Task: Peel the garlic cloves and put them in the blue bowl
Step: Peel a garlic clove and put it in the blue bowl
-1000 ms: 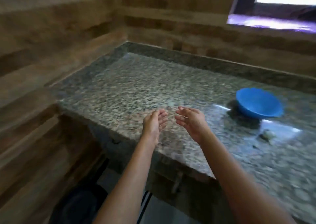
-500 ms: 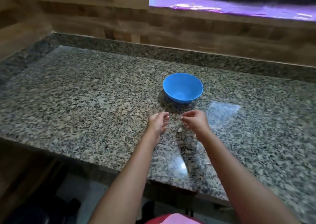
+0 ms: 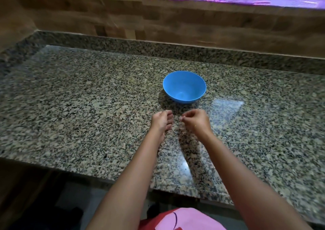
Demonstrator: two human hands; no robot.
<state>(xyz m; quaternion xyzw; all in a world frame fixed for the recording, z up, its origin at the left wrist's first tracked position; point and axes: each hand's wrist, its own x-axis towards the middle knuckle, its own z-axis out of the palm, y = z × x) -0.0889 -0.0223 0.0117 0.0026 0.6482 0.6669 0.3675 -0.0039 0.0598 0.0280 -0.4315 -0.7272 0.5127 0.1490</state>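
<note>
Speckled granite countertop (image 3: 70, 106), smooth round blue bowl (image 3: 184, 87) mid-frame. Your right hand (image 3: 195, 121) pinches something small, too blurred to identify; left hand (image 3: 161, 121) loosely curled, holding nothing.

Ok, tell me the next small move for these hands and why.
Probably get a clove skinned: the blue bowl just beyond both hands looks empty. The right hand pinches something small and pale at its fingers, too small to identify; the left hand is alongside, ready to help.

No readable text, label or number shows anywhere (bowl (image 3: 184, 87) included).
</note>
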